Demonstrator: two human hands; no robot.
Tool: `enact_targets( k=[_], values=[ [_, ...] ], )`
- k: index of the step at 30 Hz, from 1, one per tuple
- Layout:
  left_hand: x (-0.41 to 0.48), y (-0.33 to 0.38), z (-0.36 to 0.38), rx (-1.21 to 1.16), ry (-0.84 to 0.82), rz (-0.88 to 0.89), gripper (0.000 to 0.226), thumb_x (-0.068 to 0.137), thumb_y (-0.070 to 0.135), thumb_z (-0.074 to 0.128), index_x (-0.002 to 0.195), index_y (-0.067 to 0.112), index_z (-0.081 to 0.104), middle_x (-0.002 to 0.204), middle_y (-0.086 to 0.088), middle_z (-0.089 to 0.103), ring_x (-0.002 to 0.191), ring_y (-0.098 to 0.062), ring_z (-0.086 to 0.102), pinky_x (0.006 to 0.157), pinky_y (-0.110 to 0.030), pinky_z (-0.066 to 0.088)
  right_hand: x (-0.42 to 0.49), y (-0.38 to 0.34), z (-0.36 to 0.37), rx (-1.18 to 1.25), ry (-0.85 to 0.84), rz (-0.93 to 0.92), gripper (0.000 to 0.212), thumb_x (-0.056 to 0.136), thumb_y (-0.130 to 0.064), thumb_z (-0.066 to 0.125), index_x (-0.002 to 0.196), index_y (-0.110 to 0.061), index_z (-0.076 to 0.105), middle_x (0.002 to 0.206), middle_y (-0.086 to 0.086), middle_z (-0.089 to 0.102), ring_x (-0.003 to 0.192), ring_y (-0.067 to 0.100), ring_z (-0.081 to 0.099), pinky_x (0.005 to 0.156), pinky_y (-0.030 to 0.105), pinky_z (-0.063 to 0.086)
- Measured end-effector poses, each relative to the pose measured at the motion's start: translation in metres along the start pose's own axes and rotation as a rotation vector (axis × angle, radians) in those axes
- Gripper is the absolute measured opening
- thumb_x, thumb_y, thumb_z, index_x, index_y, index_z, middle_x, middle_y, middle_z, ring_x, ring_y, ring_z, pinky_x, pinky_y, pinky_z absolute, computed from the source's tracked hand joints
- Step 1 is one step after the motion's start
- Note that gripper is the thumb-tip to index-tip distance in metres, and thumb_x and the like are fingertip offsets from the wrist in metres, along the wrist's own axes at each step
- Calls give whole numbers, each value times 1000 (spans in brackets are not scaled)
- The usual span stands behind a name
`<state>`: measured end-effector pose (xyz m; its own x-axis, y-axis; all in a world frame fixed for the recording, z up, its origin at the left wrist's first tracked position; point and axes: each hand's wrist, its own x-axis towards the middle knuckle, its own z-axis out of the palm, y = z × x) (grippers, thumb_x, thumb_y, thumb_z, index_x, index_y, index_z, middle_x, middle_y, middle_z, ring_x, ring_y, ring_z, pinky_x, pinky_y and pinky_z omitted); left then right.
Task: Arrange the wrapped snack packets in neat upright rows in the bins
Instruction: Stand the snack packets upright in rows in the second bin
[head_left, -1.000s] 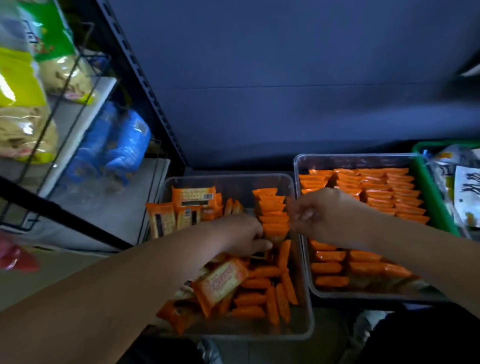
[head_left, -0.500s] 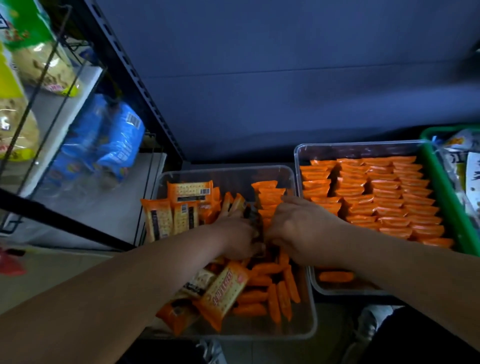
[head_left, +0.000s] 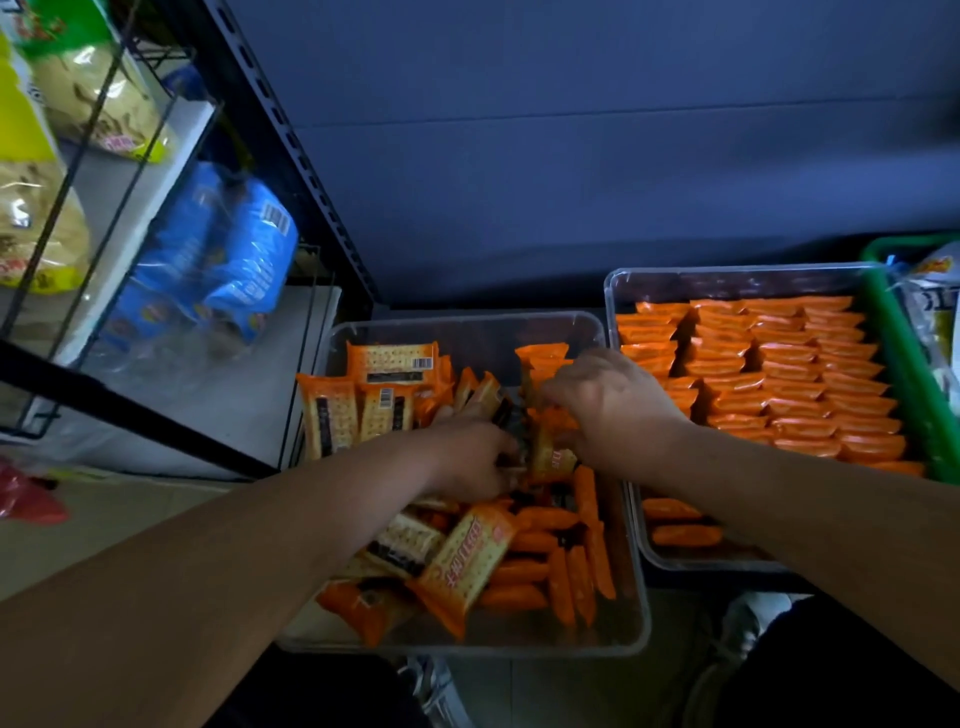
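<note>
Grip: left hand (head_left: 467, 457) curls round a cracker packet (head_left: 550, 452) that stands on end in the middle of the bin. It is a narrow, closed hold. The right hand (head_left: 615, 410) arches just beyond it with its fingers bent, and whether they pinch anything cannot be told.

Nearest the camera: loose packets (head_left: 462, 566) lie flat and crossed at the near end of the left bin (head_left: 467, 649). Some point away from the person and others lie across.

Key relation: the upright row (head_left: 543, 358) stands just past the held packet, toward the bin's far right corner. The packet's long axis is already close to vertical and its face tilts a little. By this reading it needs only to be pushed away from the person and squared against the row's near end. The right hand is the nearer one to that spot.

In the way: a dark-banded packet (head_left: 511, 421) leans between the left hand's knuckles and the row, and tilted packets crowd in from the left. These may snag the move.

Alongside: the right bin (head_left: 623, 280) touches the left bin's right wall — its filled rows (head_left: 779, 374) stand tight, with a few strays lying flat at the near end.

Farther off: a green basket (head_left: 893, 332) sits against the right bin. Blue bags (head_left: 228, 260) lie on a dark metal shelf (head_left: 311, 171) at left.
</note>
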<state>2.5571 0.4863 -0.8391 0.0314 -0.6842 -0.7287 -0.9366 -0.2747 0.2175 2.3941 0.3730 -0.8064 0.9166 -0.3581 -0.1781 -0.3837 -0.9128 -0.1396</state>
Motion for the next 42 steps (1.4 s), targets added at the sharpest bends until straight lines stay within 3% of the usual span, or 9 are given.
enact_targets(
  k=[4,10,14,20,25,28,36,39,42],
  values=[
    [1,10,-5,37,114,31,40,98,40,63,137,39,58,147,-1,51,145,-30,32,110,-50,30,1,-4,-18,-26,-77,-16,51,95,-21,66,143,-33,55,133,-1,54,129,23,50,111,35,39],
    [-7,8,-7,112,117,92,21,101,33,63,118,38,74,135,7,64,135,-25,46,107,-44,38,3,-5,-12,-99,-152,-39,51,98,-17,61,146,-28,50,132,2,55,125,23,52,111,37,41],
    [-11,3,-4,-14,33,80,24,103,50,55,121,45,69,136,10,63,133,-24,50,112,-47,35,8,-9,-1,-116,-98,-26,44,95,-18,63,137,-22,51,127,1,59,122,23,56,112,37,37],
    [-14,5,-2,-113,-153,27,68,84,94,29,126,52,63,161,6,38,152,-31,28,123,-59,17,3,11,-15,-67,-23,-35,26,92,-41,72,114,-28,68,120,-5,64,130,19,53,129,42,13],
    [-14,4,-3,-268,-176,22,70,73,87,65,127,43,57,135,13,54,126,-18,53,111,-48,43,-18,17,-23,-22,-57,-77,21,95,-42,68,112,-31,70,115,-9,66,123,14,55,123,37,27],
    [-14,6,-4,-377,-122,64,81,74,66,82,143,36,51,130,15,58,122,-12,57,108,-42,50,-26,16,-26,136,-42,-51,17,94,-36,71,110,-30,71,107,-16,62,115,14,58,110,40,44],
    [-53,13,-19,-559,216,139,9,94,46,73,98,37,73,97,16,71,94,-3,67,88,-35,56,-45,4,-59,780,-211,305,51,88,-21,81,134,-31,60,125,-10,63,117,9,62,100,30,55],
    [-78,22,-34,-800,328,162,19,102,42,64,97,28,74,89,9,72,87,-8,67,81,-29,52,-54,4,-69,1016,-244,375,55,84,-23,85,133,-30,62,125,-6,70,116,12,66,105,38,54],
    [-94,36,-39,-1125,349,200,38,104,40,61,113,4,70,108,-18,75,102,-33,72,94,-51,59,-61,3,-77,1150,-194,394,28,89,-13,79,114,-25,72,106,-4,79,102,10,75,97,36,59]
  ],
)
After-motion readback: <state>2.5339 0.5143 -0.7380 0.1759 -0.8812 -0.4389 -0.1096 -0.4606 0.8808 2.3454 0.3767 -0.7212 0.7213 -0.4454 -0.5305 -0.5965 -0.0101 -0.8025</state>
